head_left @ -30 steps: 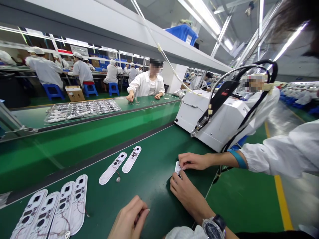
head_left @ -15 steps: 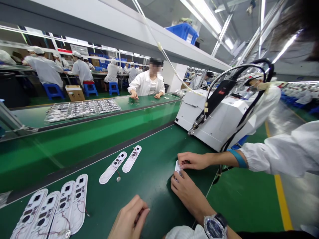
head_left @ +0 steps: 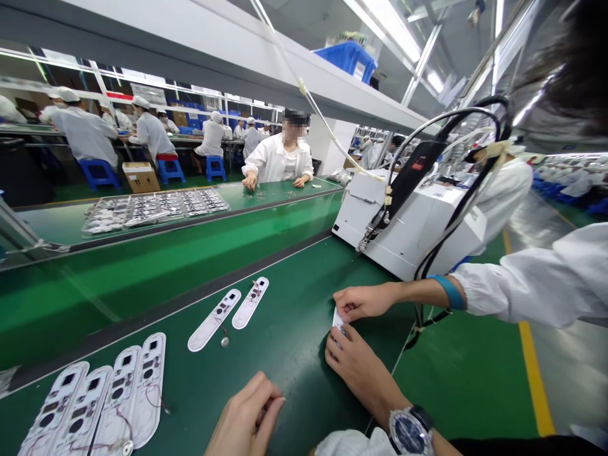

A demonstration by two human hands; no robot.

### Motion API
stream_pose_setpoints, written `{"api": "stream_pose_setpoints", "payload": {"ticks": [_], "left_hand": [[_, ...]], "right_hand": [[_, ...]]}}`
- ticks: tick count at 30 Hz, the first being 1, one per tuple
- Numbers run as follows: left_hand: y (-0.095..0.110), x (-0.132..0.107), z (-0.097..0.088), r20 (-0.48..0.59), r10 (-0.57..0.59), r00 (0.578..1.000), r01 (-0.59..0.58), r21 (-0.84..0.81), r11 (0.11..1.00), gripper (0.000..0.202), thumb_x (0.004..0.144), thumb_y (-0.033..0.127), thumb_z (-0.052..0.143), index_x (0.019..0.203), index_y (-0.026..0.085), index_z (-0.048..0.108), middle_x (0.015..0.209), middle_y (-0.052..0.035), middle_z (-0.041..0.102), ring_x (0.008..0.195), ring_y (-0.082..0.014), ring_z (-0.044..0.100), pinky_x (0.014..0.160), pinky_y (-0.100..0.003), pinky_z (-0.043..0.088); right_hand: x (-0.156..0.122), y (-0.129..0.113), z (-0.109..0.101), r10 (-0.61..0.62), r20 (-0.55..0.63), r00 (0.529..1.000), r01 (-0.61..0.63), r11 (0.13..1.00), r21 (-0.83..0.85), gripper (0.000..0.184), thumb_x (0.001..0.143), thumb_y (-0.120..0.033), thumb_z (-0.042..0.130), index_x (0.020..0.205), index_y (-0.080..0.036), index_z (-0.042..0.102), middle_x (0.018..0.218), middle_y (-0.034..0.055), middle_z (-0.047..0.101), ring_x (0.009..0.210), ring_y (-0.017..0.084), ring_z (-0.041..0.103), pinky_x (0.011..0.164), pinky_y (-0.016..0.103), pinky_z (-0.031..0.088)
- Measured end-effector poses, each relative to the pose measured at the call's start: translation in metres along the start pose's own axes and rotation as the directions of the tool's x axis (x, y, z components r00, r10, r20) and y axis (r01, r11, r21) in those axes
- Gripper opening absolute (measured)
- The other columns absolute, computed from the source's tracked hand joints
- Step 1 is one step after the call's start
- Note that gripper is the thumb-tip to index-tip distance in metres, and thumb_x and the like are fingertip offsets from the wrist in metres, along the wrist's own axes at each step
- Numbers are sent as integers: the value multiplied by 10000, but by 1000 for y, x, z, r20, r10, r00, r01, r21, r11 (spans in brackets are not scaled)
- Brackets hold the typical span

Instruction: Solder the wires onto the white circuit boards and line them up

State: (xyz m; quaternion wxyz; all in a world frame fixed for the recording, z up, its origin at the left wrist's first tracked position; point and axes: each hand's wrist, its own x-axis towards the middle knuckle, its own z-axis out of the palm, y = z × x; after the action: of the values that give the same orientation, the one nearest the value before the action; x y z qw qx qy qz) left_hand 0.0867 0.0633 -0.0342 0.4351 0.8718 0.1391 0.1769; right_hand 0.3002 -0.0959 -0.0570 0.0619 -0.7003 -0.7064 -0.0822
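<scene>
At the bottom, my left hand rests over the green work surface, fingers curled in and thumb pressed close; nothing shows in it. My right hand is out of sight. A white sleeve shows at the lower edge, but I cannot tell whose. Two white oblong housings with circuit boards lie ahead of my hand, one with a wired silver disc beside it. Several more housings lie side by side at lower left. To the right, a co-worker's two hands hold a white piece, mostly covered by fingers.
A white machine with black hoses stands at the table's far right. Beyond the green divider, another person sits at a line holding trays of parts. A grey beam crosses overhead, with a blue bin on it.
The co-worker's banded hand has shifted slightly up and left over the white piece. The person across has drawn one hand a little left. My left hand stays in place.
</scene>
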Motion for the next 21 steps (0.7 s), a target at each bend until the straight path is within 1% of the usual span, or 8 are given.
{"api": "stream_pose_setpoints", "payload": {"ticks": [3,6,12,17,21], "left_hand": [[1,1,-1,6,7,1000,-7,-6,1000,216,900,410,546,762,291,662,659,-22,596,523,-141,561,487,-200,504],[2,1,-1,4,7,1000,-7,-2,1000,229,899,417,544,744,288,652,657,-22,593,524,-142,560,484,-200,495],[7,2,-2,39,-45,998,43,39,998,302,931,386,469,701,245,604,685,-13,586,553,-133,571,515,-193,467],[7,2,-3,50,-50,998,47,44,998,341,940,400,439,691,226,595,682,-4,568,554,-121,560,523,-181,448],[6,2,-2,51,-52,997,49,50,998,351,942,411,423,694,229,593,681,-2,558,557,-124,558,528,-182,447]], "right_hand": [[0,-2,0,47,-22,999,-48,997,-56,352,879,-106,354,920,-255,670,895,120,604,956,316,452,811,514,392],[1,-3,0,63,-33,997,-66,994,-87,320,875,-115,389,888,-263,672,867,113,591,940,313,453,827,513,378],[1,0,0,59,-58,997,-66,991,-120,327,881,-123,383,887,-272,673,820,102,585,939,300,451,818,495,377],[1,0,-1,56,-65,996,-64,989,-132,344,882,-116,372,903,-274,677,821,103,591,940,293,456,794,480,376],[1,-2,0,55,-61,997,-63,989,-134,348,883,-119,372,936,-272,679,862,106,609,943,296,456,789,480,376]]}}
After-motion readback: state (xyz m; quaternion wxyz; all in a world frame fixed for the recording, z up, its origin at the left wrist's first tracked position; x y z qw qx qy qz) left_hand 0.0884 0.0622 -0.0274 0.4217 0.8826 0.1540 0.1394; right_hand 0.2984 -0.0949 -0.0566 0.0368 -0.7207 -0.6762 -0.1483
